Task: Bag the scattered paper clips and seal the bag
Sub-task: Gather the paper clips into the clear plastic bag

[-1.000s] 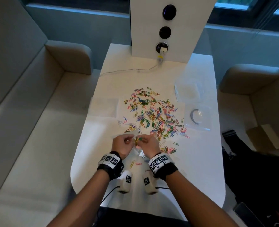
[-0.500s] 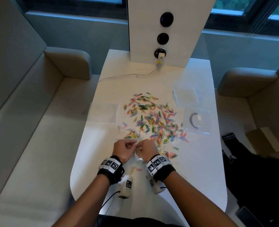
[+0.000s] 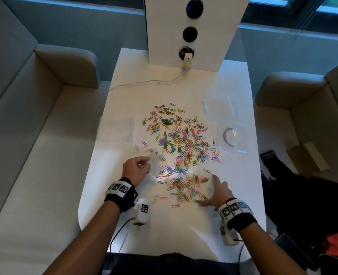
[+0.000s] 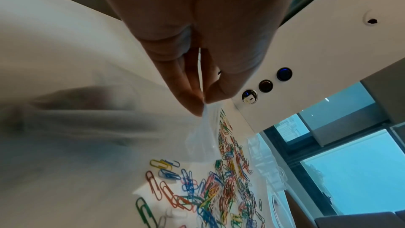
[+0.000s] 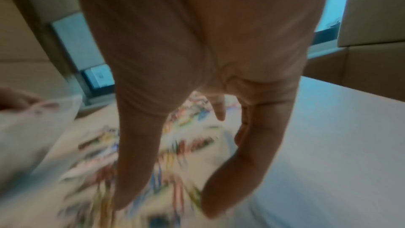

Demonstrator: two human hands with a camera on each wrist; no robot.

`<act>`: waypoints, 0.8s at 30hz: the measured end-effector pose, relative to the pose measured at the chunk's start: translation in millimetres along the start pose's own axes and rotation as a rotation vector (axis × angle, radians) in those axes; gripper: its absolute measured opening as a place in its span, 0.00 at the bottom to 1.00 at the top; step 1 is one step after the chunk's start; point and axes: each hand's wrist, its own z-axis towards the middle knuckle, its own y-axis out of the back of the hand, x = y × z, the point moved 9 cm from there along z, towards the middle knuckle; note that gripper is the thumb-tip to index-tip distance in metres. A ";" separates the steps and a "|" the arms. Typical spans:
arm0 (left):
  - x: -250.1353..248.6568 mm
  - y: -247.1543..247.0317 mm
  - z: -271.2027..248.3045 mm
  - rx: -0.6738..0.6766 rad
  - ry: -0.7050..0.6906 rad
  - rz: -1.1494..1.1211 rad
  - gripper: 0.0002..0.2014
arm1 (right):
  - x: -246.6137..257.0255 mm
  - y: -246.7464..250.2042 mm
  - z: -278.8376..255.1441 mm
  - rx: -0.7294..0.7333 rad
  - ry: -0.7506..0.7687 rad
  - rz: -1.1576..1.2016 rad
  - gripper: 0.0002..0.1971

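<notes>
now left hand (image 3: 135, 170) pinches bag (image 4: 202, 138)

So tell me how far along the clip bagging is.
Early stage. Done: the left hand pinches a clear bag by its edge, off the table. In hand: the right hand, fingers spread, rests by the near clips; whether it is sweeping them is unclear. Left: almost all paper clips lie scattered on the table, none visibly bagged, and the bag is unsealed.
</notes>
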 end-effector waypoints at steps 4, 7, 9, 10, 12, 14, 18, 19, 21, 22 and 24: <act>3.5 1.0 2.0 0.006 0.019 -0.015 0.13 | -2.4 -30.0 -14.5 -0.021 0.096 0.052 0.73; 2.9 -1.7 -0.8 0.024 0.018 -0.009 0.13 | 22.9 -33.2 -13.3 -0.116 0.195 0.162 0.68; 3.8 -3.9 -3.3 0.043 0.019 0.004 0.13 | 41.7 -36.4 -10.7 -0.129 0.245 0.175 0.65; 4.5 -4.4 -4.6 0.049 0.020 0.012 0.13 | 50.6 -37.2 -9.0 -0.141 0.267 0.161 0.62; 6.5 -3.7 -7.4 0.055 0.023 0.023 0.13 | 66.7 -35.9 -8.0 -0.187 0.313 0.111 0.53; 8.2 -2.4 -9.9 0.056 0.022 0.039 0.13 | 75.3 -35.1 -5.2 -0.221 0.335 0.096 0.42; 9.1 1.4 -13.6 0.047 0.016 0.042 0.14 | 80.4 -31.4 -1.3 -0.268 0.357 0.092 0.21; 9.0 2.2 -14.3 0.045 0.014 0.042 0.13 | 80.6 -30.4 -0.8 -0.277 0.364 0.085 0.17; 9.5 2.8 -15.0 0.043 0.016 0.038 0.13 | 79.7 -26.6 0.9 -0.296 0.379 0.084 0.13; 10.2 2.6 -15.1 0.042 0.018 0.034 0.13 | 77.1 -24.3 3.3 -0.305 0.380 0.094 0.11; 10.3 1.3 -15.0 0.044 0.018 0.033 0.13 | 70.4 -17.2 7.4 -0.317 0.367 0.131 0.09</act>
